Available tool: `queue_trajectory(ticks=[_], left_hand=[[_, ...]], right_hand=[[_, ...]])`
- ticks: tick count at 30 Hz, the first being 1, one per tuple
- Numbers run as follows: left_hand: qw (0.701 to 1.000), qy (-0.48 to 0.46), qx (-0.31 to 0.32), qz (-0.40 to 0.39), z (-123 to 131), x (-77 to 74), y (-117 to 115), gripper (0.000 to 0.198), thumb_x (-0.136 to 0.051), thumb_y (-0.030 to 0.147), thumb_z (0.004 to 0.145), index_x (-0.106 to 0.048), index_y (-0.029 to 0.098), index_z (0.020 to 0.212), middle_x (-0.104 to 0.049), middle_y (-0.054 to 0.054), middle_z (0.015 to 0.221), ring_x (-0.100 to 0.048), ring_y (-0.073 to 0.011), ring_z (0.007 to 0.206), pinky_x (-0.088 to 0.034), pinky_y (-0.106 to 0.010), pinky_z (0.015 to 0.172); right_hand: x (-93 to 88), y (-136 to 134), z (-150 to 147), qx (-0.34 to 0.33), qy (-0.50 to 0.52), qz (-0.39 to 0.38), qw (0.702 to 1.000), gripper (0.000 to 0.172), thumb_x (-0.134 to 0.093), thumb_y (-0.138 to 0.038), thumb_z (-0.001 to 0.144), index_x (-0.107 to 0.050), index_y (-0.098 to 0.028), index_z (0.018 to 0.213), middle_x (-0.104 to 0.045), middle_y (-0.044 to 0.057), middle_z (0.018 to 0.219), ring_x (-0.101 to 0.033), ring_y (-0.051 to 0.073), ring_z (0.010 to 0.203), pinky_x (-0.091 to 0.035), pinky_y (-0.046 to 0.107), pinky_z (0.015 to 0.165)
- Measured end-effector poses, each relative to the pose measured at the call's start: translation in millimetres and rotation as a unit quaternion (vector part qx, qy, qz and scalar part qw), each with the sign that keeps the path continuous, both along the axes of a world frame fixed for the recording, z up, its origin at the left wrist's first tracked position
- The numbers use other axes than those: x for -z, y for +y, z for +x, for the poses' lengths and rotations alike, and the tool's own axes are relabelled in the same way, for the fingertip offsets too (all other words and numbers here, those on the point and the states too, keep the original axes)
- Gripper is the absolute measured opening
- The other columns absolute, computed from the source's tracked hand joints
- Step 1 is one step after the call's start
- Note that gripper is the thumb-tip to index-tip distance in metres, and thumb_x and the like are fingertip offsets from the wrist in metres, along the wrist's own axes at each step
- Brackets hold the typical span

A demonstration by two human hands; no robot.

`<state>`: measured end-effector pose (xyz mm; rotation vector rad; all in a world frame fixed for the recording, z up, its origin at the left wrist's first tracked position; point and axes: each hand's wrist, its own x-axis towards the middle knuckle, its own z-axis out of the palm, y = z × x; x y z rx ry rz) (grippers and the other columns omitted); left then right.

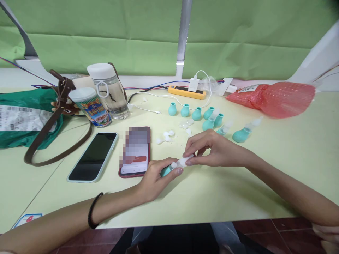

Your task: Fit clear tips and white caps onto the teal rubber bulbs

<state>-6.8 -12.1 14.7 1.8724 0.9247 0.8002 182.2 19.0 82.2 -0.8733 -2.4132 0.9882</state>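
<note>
My left hand [156, 178] is closed around a teal rubber bulb [166, 171], most of it hidden by the fingers. From the bulb's mouth a clear and white nozzle [182, 161] points up to the right. My right hand [212, 150] pinches the nozzle's outer end between thumb and fingers. Behind the hands, several bare teal bulbs [172, 109] stand in a loose row. Nearer my right hand, a bulb with a clear nozzle [241, 134] lies on its side, and others with nozzles are close by. Small white tips [166, 137] and clear pieces [186, 123] lie loose on the table.
Two phones [93, 157] [135, 151] lie left of my hands. A snack tub [91, 107], a water bottle [109, 91], a brown strap [79, 144] and a green parcel [50, 109] stand farther left. An orange power strip [186, 92] and red bubble wrap [286, 99] are at the back.
</note>
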Motion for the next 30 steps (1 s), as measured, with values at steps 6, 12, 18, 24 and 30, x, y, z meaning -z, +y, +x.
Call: queue_trajectory(ticks=[6, 12, 18, 24, 30], left_hand=[[1.000, -0.009, 0.000, -0.020, 0.0, -0.7, 0.1, 0.023, -0.044, 0.032, 0.081, -0.052, 0.013, 0.071, -0.044, 0.004, 0.055, -0.040, -0.0082, 0.053, -0.031, -0.020, 0.053], [0.999, -0.019, 0.016, -0.047, -1.1, -1.0, 0.2, 0.022, -0.043, 0.031, 0.082, -0.051, 0.013, 0.073, -0.044, 0.003, 0.056, -0.040, -0.0084, 0.053, -0.032, -0.020, 0.054], [0.999, -0.020, 0.026, -0.038, -0.5, 0.1, 0.4, 0.020, -0.042, 0.030, 0.083, -0.052, 0.014, 0.076, -0.044, 0.003, 0.058, -0.039, -0.0085, 0.055, -0.031, -0.020, 0.054], [1.000, 0.003, 0.025, -0.016, 1.1, -0.8, -1.0, 0.021, -0.043, 0.031, 0.082, -0.056, 0.014, 0.084, -0.045, 0.003, 0.059, -0.038, -0.0086, 0.056, -0.031, -0.020, 0.055], [0.999, 0.004, 0.030, -0.022, 0.8, -1.2, -0.2, 0.021, -0.042, 0.030, 0.083, -0.055, 0.014, 0.084, -0.045, 0.003, 0.060, -0.039, -0.0087, 0.057, -0.031, -0.020, 0.056]], right_hand=[[5.5, -0.1, -1.4, 0.038, -0.007, -0.025, 0.999, 0.018, -0.061, -0.027, 0.069, -0.067, -0.015, 0.082, -0.065, 0.003, 0.070, -0.057, 0.009, 0.059, -0.046, 0.018, 0.049], [15.7, 8.9, 0.7, 0.034, 0.028, -0.157, 0.987, 0.020, -0.064, -0.026, 0.065, -0.067, -0.014, 0.081, -0.065, 0.004, 0.067, -0.059, 0.012, 0.060, -0.047, 0.021, 0.051], [12.7, 8.2, -0.5, 0.026, 0.022, -0.188, 0.982, 0.020, -0.064, -0.026, 0.065, -0.068, -0.014, 0.080, -0.065, 0.004, 0.064, -0.058, 0.010, 0.054, -0.047, 0.020, 0.049], [8.5, 6.3, -0.1, 0.001, 0.001, -0.192, 0.981, 0.020, -0.063, -0.028, 0.065, -0.068, -0.014, 0.079, -0.064, 0.003, 0.062, -0.058, 0.009, 0.052, -0.045, 0.018, 0.047], [12.8, 7.2, -0.5, 0.009, 0.027, -0.216, 0.976, 0.019, -0.064, -0.026, 0.065, -0.068, -0.015, 0.079, -0.065, 0.004, 0.066, -0.060, 0.010, 0.055, -0.048, 0.019, 0.051]])
